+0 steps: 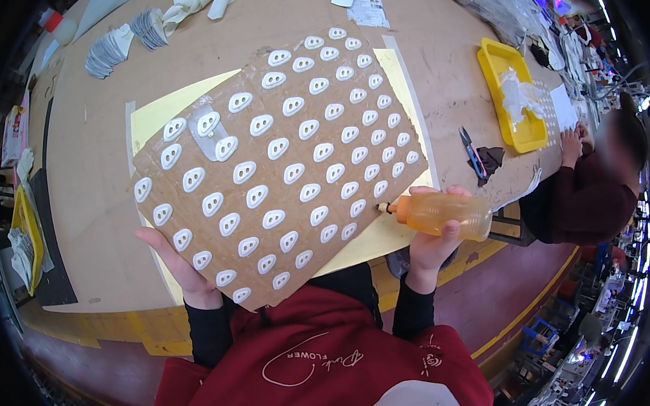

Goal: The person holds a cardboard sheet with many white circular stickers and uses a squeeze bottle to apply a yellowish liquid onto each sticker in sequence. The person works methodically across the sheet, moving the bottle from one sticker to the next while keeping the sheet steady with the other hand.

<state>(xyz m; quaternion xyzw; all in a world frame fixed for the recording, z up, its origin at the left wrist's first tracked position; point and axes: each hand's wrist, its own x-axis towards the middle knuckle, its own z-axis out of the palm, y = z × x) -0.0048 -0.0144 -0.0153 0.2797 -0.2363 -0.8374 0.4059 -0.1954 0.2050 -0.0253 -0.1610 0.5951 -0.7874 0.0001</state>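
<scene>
A brown cardboard sheet [254,229] lies tilted before me, set with rows of small white rounded pieces [274,219], each with two slots like a snout. My left hand [182,270] grips its near left edge, thumb outside and fingers hidden beneath. My right hand [433,245] is wrapped round a clear squeeze bottle [448,215] of amber liquid with an orange cap. The bottle lies nearly level, its narrow nozzle pointing left at the sheet's right edge. Under the sheet, pale yellow paper [178,108] is taped to the table.
Right of the sheet lie thread snips [472,153] and a dark cloth scrap [491,161]. Beyond stands a yellow tray [503,103] with crumpled white material. A person [591,179] sits at the right. Stacked grey-white pieces [110,52] lie far left; another yellow tray [28,221] stands at the left edge.
</scene>
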